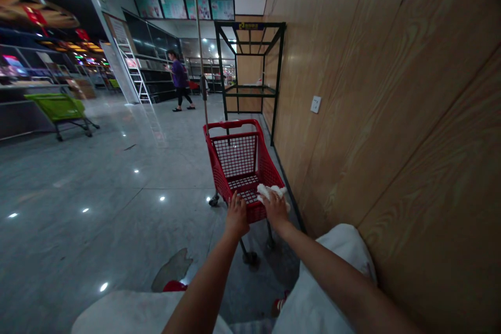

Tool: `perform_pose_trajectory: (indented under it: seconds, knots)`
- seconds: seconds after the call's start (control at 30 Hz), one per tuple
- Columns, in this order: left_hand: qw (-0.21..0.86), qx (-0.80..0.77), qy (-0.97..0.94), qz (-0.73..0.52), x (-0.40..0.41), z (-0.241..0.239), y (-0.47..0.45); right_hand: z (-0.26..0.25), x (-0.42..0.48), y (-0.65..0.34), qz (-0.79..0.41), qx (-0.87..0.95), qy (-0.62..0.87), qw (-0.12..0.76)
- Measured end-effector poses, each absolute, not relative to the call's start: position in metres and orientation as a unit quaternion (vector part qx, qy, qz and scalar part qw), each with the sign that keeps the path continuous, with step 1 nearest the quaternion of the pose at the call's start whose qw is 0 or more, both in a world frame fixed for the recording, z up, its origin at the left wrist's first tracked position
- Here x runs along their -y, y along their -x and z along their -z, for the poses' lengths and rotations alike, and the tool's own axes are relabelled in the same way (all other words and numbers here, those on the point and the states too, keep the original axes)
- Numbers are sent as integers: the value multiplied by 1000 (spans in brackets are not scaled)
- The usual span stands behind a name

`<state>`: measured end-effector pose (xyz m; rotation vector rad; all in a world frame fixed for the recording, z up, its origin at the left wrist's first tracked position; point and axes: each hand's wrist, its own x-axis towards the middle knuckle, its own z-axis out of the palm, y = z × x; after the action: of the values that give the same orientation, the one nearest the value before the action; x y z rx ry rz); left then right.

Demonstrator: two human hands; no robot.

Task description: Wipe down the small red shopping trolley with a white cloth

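A red plastic shopping cart [269, 166] with mesh sides stands right in front of me, close to the wooden wall. My left hand [237, 216] is closed over the cart's near rim, left of its middle. At the near right corner, my right hand [275, 210] presses a crumpled white cloth [270, 190] against the rim, its fingers closed on the cloth. Through the mesh, the cart's basket shows nothing inside.
Wood panelling [376, 88] with a socket [315, 104] runs along the right. Behind the cart stands a dark metal rack [250, 93]. A green cart [58, 107] is at far left. A person in purple [179, 74] walks near a ladder [136, 73]. A dark patch [172, 270] marks the floor.
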<state>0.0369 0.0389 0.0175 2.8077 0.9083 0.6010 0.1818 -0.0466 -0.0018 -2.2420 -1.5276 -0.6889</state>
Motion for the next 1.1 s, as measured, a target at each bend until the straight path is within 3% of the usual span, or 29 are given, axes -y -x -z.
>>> perform_pose_trajectory:
  seconds: [0.2,0.33,0.53,0.83,1.1]
  knots:
    - [58,-296,-936,-179,-42,-20,-30,18,25,-120,225,566,777,159]
    - [59,-291,-943,-152,-42,-25,-24,17,47,-165,223,628,735,126]
    - [69,-301,-936,-169,-33,-28,-38,1,74,-227,239,559,786,114]
    - [64,-294,-933,-196,-38,-16,-44,25,32,-135,221,567,778,158]
    - [46,-285,-939,-187,-41,-22,-37,2,71,-207,212,602,764,98]
